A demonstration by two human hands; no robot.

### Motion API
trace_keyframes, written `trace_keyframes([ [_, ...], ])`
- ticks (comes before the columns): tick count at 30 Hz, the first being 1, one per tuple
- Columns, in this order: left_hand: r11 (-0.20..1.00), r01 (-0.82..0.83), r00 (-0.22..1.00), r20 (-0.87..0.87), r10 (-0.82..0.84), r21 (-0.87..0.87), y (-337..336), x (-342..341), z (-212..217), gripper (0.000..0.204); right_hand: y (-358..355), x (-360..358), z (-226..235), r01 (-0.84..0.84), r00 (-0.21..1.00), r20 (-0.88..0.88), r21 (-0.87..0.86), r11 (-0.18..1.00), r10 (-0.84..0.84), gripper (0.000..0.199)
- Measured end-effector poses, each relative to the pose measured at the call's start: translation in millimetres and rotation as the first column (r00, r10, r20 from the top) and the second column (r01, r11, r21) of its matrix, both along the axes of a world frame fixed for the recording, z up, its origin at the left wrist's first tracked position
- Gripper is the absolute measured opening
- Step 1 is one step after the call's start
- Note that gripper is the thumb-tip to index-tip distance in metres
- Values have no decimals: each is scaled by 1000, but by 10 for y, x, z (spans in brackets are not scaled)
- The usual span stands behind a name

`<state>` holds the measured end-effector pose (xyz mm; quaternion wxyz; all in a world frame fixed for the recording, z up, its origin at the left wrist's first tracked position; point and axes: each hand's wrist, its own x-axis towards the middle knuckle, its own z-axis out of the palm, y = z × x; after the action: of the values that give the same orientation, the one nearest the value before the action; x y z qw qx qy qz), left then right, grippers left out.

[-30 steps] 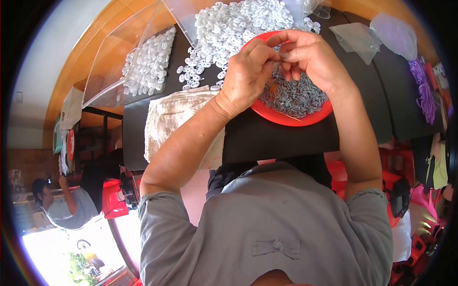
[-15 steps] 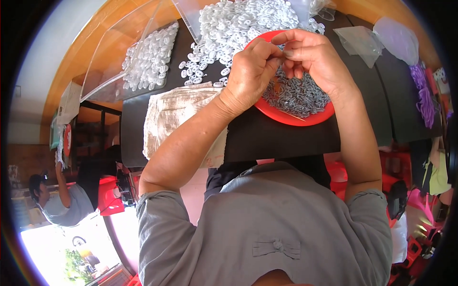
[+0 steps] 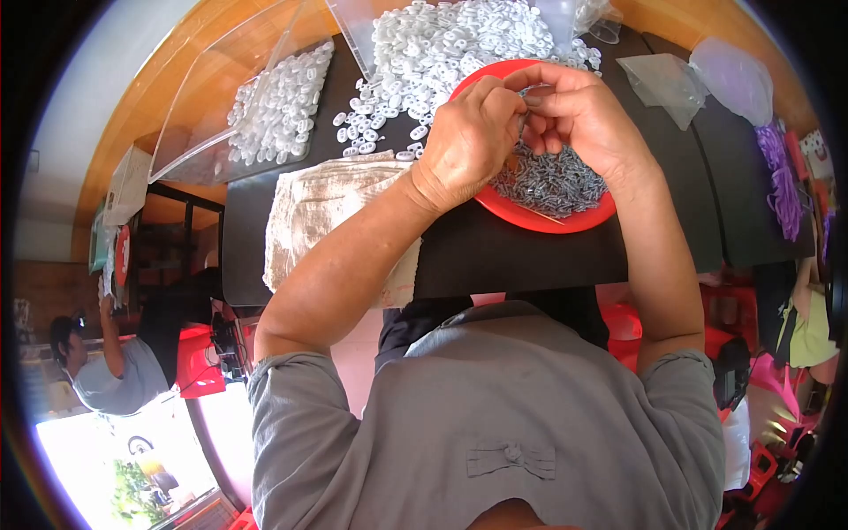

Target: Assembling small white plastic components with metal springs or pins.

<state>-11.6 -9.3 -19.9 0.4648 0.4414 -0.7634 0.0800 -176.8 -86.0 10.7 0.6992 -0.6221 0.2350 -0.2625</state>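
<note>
Close work above a red bowl (image 3: 548, 227) of small grey pieces (image 3: 558, 181)

Holds the left hand (image 3: 473, 137) over the left side of the bowl, knuckles up and fingers bunched toward the thumb. Sets the right hand (image 3: 583, 110) opposite, forefinger arched, thumb pointing left, remaining fingers curled beneath. Joins both at the tips, touching or nearly so. Cannot tell whether grasping anything there: too small and partly hidden. Directly below, in the bowl, the loose heap of small grey pieces, with a thin pale stick (image 3: 541, 214) near the front rim.

Under the bowl, a black table (image 3: 521, 265). Beyond it, a broad heap of white oval pieces (image 3: 459, 35), some scattered forward; farther left, a smaller white heap (image 3: 278, 106) partly behind a clear panel (image 3: 208, 97). Beneath the left forearm (image 3: 349, 262), a folded pale cloth (image 3: 305, 208). Toward the right, a clear bag (image 3: 667, 84) and a purple bundle (image 3: 782, 194). At far left, another person (image 3: 119, 380), one arm raised.
</note>
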Motion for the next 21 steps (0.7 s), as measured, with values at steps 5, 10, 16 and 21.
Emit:
trace_keyframes([
  [5,988,100,977,-198,-76,115,30,1,23,11,14,11,-5,2,1000,-19,29,1000,-2,25],
  [10,979,112,969,-238,-69,170,29,37,30,10,18,17,8,-16,1000,-18,44,999,17,27],
  [16,915,214,888,-458,-36,342,71,24,59,6,65,5,80,9,997,-81,-73,997,-15,27],
  [21,830,319,749,-658,74,457,49,55,73,12,42,-35,115,67,984,-145,-220,973,-100,25],
])
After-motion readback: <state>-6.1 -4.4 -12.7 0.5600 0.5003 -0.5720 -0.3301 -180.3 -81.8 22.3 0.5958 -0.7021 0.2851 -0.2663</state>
